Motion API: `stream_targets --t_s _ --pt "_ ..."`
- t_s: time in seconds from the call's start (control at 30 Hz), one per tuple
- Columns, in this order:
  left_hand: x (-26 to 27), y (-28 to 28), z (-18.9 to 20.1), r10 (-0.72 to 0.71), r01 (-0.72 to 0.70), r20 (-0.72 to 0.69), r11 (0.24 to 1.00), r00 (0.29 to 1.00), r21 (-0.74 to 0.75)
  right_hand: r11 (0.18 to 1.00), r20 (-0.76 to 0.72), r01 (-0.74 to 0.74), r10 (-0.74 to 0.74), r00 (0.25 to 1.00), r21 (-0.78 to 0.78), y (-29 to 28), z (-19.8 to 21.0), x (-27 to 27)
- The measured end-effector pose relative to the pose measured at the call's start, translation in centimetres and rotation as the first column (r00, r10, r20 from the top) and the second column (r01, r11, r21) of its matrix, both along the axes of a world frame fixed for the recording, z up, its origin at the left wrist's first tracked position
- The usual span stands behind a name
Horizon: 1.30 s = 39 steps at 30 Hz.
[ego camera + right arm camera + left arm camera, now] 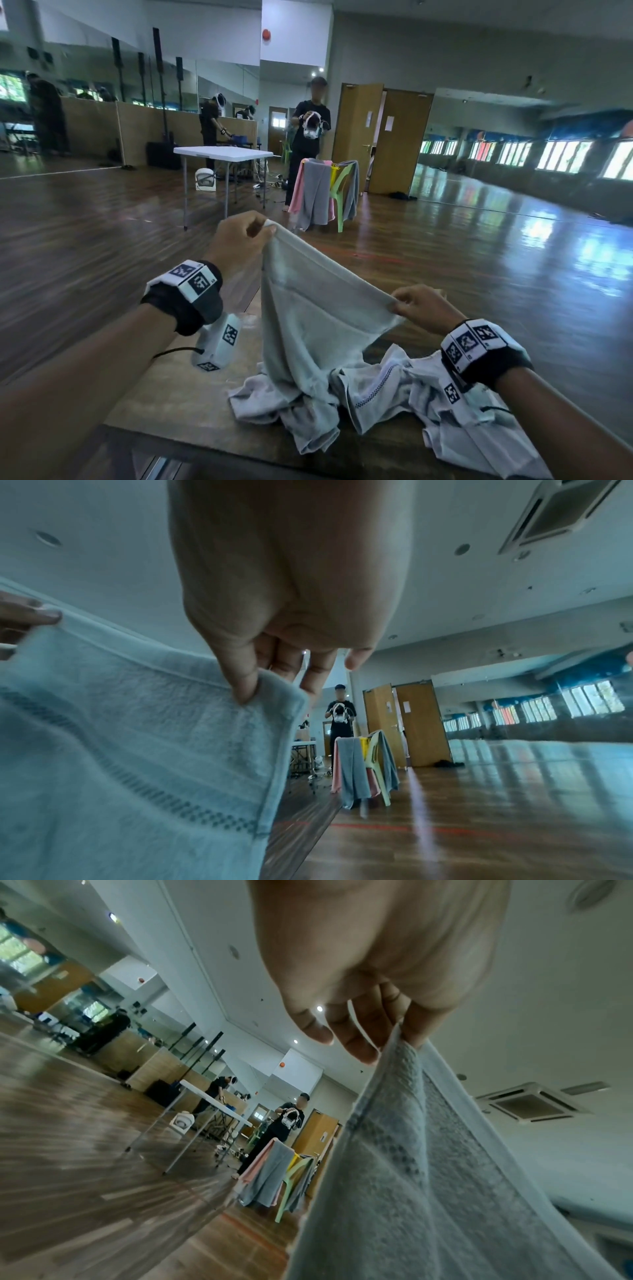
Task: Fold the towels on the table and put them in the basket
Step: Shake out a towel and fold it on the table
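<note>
Both hands are up in front of the chest, and between them hangs a pale grey-blue towel (310, 318). The left hand (239, 240) pinches one top corner, thumb and curled fingers closed on the hem, held higher and farther out; the left wrist view shows the hem running straight down from the fingertips (416, 1034), with a woven checked band along the cloth. The right hand (419, 308) pinches the other end of that top edge, lower and closer in; from the right wrist view the thumb presses the corner against the fingers (310, 680) behind it. The top edge sags a little between the two grips, and the towel's lower part drapes down onto the counter (178, 401), bunching where it lands. Right there lies a rumpled heap of white towels (445, 404) with a dotted stripe, spread under and past the right wrist, touching the hanging towel's bottom. Each wrist wears a black strap with a white marker block (191, 279). Out across the glossy wooden floor (479, 253), a green plastic chair (342, 192) carries grey and pink cloths draped over it, a white folding table (222, 152) stands to its left, and a person in black (310, 137) stands behind, holding a white device.
</note>
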<state>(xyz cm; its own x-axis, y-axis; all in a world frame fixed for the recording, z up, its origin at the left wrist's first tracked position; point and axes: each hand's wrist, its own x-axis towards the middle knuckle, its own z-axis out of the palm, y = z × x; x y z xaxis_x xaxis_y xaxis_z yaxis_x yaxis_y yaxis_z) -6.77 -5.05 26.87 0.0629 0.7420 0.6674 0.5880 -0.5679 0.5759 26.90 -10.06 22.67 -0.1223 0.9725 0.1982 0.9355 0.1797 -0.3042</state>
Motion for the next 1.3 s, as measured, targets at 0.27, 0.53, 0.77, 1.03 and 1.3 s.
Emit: stream_targets --t_s 0.27,0.53,0.77,1.03,1.3 --pt "-1.6 -0.7 8.3 0.022 -0.001 -0.178 0.993 0.984 0.115 0.905 0.177 0.037 -0.123 0.976 0.423 -0.3 10.6 1.2" --pt "-2.3 -3.5 19.8 0.179 -0.108 -0.212 0.945 0.961 0.309 0.638 0.227 0.039 -0.33 0.916 0.769 -3.3 23.2 1.0" --pt "-2.5 -7.8 25.8 0.224 -0.144 -0.168 0.909 0.96 0.392 0.528 0.176 0.053 -0.374 0.91 0.848 -8.0 30.3 1.4" --pt "-2.1 -9.0 28.2 0.14 -0.056 -0.185 0.914 0.973 0.401 0.504 0.176 0.045 -0.382 0.907 0.863 -9.7 33.7 2.5" --pt "-0.7 -3.3 24.1 0.122 -0.026 -0.311 0.954 0.942 0.298 0.613 0.195 0.063 -0.345 0.918 0.788 -4.8 29.2 3.9"
